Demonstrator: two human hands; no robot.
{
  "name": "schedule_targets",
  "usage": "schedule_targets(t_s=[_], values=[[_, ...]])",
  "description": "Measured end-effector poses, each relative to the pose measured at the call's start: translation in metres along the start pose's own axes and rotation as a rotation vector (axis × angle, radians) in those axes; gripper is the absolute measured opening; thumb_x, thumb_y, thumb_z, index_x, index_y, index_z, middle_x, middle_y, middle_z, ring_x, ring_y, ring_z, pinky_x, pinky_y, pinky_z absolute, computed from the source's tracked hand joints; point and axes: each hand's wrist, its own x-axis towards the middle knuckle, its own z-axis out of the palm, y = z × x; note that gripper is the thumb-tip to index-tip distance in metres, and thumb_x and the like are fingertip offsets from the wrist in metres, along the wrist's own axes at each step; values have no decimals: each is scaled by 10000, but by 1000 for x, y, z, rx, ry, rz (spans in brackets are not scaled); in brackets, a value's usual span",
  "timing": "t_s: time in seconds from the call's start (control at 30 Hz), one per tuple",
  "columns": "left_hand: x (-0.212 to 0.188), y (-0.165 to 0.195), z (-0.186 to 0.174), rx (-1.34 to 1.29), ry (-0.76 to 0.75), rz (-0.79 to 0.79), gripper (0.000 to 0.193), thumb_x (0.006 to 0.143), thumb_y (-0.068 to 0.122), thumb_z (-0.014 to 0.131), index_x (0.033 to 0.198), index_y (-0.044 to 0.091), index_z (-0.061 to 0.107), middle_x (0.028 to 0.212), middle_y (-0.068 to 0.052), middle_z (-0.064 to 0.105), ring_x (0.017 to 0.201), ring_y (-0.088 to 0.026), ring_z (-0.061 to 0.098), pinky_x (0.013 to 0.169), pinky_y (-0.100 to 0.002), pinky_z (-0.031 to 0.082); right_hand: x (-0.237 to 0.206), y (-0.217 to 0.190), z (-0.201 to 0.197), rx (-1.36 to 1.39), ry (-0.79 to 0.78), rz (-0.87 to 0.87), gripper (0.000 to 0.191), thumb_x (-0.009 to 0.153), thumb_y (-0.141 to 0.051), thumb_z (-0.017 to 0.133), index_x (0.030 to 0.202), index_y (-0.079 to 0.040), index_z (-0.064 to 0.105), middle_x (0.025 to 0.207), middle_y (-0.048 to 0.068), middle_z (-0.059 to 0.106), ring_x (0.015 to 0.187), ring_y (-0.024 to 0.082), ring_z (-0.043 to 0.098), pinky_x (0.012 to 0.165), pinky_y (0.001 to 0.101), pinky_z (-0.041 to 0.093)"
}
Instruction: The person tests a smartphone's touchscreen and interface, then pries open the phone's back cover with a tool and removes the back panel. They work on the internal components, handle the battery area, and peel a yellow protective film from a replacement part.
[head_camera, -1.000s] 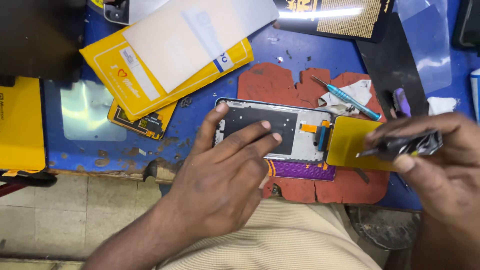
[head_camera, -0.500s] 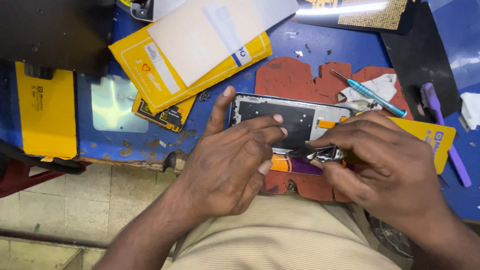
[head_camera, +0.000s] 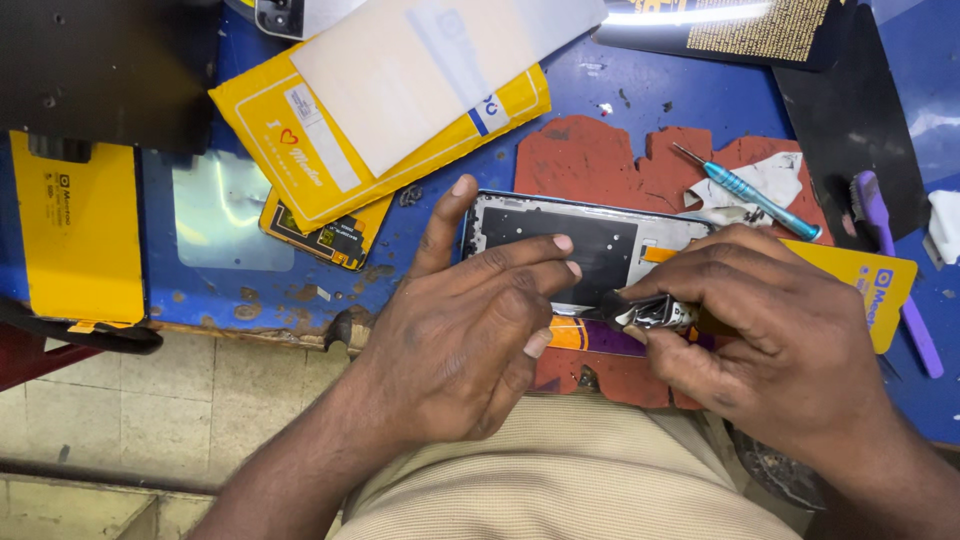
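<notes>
An opened phone frame (head_camera: 600, 240) with a dark inner panel lies on a red mat (head_camera: 600, 160) at the bench edge. My left hand (head_camera: 470, 320) presses down on it, fingers across the panel and thumb at its upper left corner. My right hand (head_camera: 770, 330) grips a small tool with a silvery handle (head_camera: 655, 312), its dark tip at the phone's near edge beside my left fingertips. A yellow card (head_camera: 870, 285) lies under my right hand.
A teal screwdriver (head_camera: 745, 190) rests on white tissue at the mat's far right. A purple brush (head_camera: 895, 270) lies right of it. Yellow packets (head_camera: 330, 160), a small circuit part (head_camera: 330, 240), a yellow box (head_camera: 75, 230) and a dark sheet (head_camera: 850, 120) crowd the blue bench.
My right hand came in from the right with the tool and now works at the phone's near edge. The yellow card it held over the phone now lies beneath it. The view shifted slightly.
</notes>
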Motion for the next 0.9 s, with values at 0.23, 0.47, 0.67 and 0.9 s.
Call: schedule_targets(t_s=[0.23,0.47,0.67,0.9], values=[[0,0,0,-3,-4,-10,166,867,27,611,1008,51,525,1211,-110,705,1320,-286,651,1300,-667,36,0,1,-2,-31,-25,-23,313,676,-82,816,968,-26,719,890,68,723,826,216,688,728,342,528],[-1,-1,1,-2,3,-3,176,845,25,603,1006,52,536,1221,-118,707,1313,-286,654,1295,-667,36,2,-2,-5,-81,-58,-50,308,664,-76,794,964,-52,725,908,63,725,852,232,687,761,357,534],[-1,-1,1,0,15,0,152,894,36,610,1028,45,540,1219,-121,705,1324,-282,652,1300,-666,39,3,-4,-8,-77,-74,-33,317,668,-62,786,979,-52,725,919,59,725,871,231,691,754,349,543],[-1,-1,1,-8,2,-2,155,873,46,608,1011,49,538,1211,-122,706,1320,-290,651,1295,-673,40,2,-2,-11,-74,-76,-27,321,673,-65,786,985,-46,717,939,58,729,881,224,694,751,335,549]])
